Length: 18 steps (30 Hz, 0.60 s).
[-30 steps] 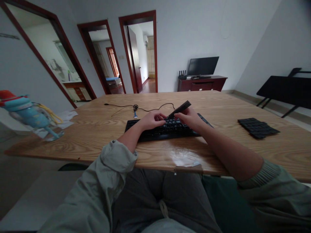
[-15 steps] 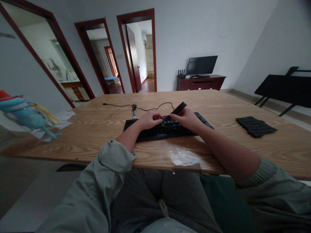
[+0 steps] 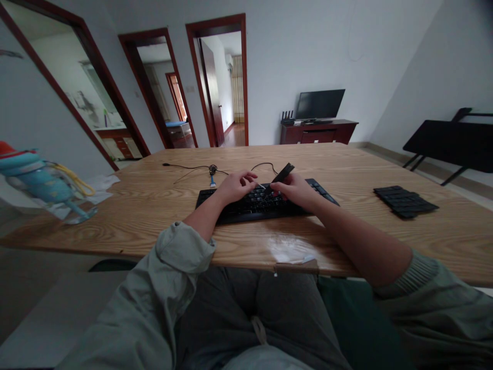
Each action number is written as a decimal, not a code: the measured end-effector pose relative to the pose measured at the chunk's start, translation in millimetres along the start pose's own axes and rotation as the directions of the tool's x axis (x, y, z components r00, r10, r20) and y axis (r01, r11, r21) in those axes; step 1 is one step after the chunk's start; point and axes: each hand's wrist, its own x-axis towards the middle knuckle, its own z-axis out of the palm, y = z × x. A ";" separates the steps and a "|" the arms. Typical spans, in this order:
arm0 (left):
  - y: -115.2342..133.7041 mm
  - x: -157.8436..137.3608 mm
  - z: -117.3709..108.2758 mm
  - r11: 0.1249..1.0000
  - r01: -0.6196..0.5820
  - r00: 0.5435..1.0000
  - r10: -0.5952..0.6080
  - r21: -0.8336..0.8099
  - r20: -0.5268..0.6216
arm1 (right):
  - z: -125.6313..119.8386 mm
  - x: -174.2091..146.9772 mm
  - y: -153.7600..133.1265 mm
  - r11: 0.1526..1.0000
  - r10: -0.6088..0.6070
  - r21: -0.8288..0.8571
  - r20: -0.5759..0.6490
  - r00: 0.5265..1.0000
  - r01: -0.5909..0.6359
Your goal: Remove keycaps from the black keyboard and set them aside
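Observation:
A black keyboard (image 3: 250, 209) lies on the wooden table in front of me, both hands above its keys. My right hand (image 3: 295, 187) is closed around a flat black tool (image 3: 283, 172), whose wide end sticks up and whose narrow end points down at the keys; its exact kind is unclear. Over the keyboard's left half, my left hand (image 3: 239, 185) has thumb and fingers pinched together. A thin pale stick (image 3: 261, 185) juts from its fingertips toward the tool's lower end. The keys under my fingers are partly hidden.
Black pieces in rows, resembling keycaps (image 3: 404, 200), lie on the table (image 3: 354, 169) to the right. A black cable (image 3: 188, 167) with a blue connector (image 3: 212, 181) lies behind the keyboard. A blue bottle (image 3: 46, 182) and white papers (image 3: 103, 190) are at far left.
My left hand has moved slightly up and away from the keys, and the thin pale stick now shows. The black tool has shifted slightly left and down in my right hand.

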 end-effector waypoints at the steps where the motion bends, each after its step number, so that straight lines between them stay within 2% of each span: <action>1: 0.2 0.1 0.3 1.000 0.003 1.000 -0.003 -0.011 -0.016 | 0.8 -0.5 -0.6 1.000 -0.001 0.005 0.008 1.000 0.001; 8: 5.6 -0.6 3.1 0.997 0.020 0.991 -0.030 -0.080 -0.128 | 4.3 -2.1 -1.9 1.000 -0.024 0.009 0.045 0.999 0.024; 18: 13.3 -6.1 3.8 0.992 -0.101 0.991 0.107 -0.076 0.082 | 5.1 -0.3 2.4 0.995 -0.099 0.012 0.070 0.993 0.099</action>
